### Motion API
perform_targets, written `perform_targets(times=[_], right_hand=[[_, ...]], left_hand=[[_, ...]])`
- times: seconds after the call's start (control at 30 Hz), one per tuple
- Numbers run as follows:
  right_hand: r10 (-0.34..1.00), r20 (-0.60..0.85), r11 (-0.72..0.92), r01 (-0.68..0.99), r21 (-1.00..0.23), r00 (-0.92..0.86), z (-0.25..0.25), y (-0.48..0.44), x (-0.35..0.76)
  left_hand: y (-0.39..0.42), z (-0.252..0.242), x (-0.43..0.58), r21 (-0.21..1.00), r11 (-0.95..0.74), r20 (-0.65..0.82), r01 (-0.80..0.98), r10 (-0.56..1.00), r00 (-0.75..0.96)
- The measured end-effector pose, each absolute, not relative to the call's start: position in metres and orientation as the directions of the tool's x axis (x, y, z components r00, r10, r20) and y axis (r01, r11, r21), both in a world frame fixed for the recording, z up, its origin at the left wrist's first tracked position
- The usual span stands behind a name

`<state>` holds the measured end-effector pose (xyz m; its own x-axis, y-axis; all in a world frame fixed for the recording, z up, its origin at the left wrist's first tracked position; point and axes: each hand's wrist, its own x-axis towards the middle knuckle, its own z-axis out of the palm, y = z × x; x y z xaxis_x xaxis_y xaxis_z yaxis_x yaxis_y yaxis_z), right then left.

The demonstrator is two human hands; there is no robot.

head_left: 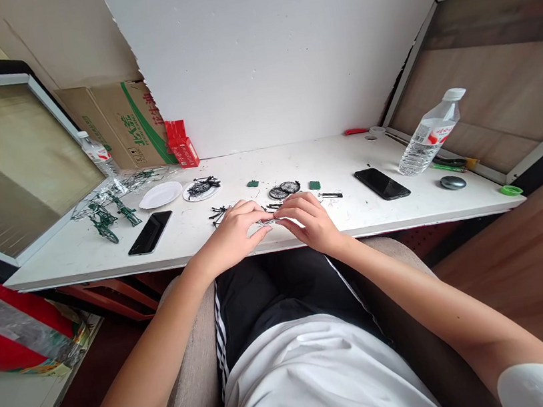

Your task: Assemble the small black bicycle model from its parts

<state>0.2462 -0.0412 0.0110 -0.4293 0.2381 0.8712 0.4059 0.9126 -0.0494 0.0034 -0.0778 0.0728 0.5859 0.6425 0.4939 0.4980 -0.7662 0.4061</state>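
Note:
Both my hands meet at the front edge of the white table [81,254]. My left hand [235,230] and my right hand [308,218] pinch a small dark model part [268,220] between their fingertips. Loose black pieces [219,212] lie just beyond my left hand. Two small black wheels [284,190] and two green blocks [314,185] lie beyond my right hand. A thin black rod [331,195] rests to the right of the wheels.
Two black phones [150,232] [382,183] lie left and right. Green model bicycles [109,219], a white plate [160,195], a dish of black parts [201,188], water bottles [427,134] [98,155], a red carton [181,145], a grey puck [453,182].

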Motion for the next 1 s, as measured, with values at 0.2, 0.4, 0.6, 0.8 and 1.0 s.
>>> perform_targets(times=[0.2, 0.4, 0.6, 0.8, 1.0], right_hand=[[0.234, 0.888, 0.905, 0.423, -0.051, -0.395, 0.0095, -0.0384, 0.2482], [0.265, 0.872, 0.899, 0.433, -0.068, -0.413, 0.0101, -0.0399, 0.2485], [0.297, 0.844, 0.895, 0.437, -0.083, -0.447, 0.0112, -0.0425, 0.2473], [0.302, 0.839, 0.895, 0.438, -0.085, -0.453, 0.0098, -0.0418, 0.2473], [0.29, 0.84, 0.899, 0.432, -0.075, -0.459, 0.0101, -0.0433, 0.2472]], left_hand=[[-0.0736, 0.0743, 0.0004, 0.387, -0.769, 0.549, 0.51, 0.636, 0.542], [-0.0735, 0.0756, -0.0014, 0.373, -0.766, 0.536, 0.523, 0.638, 0.553], [-0.0719, 0.0736, -0.0021, 0.365, -0.763, 0.531, 0.533, 0.641, 0.554], [-0.0719, 0.0742, -0.0025, 0.378, -0.765, 0.532, 0.521, 0.64, 0.554], [-0.0702, 0.0723, -0.003, 0.377, -0.773, 0.546, 0.51, 0.63, 0.552]])
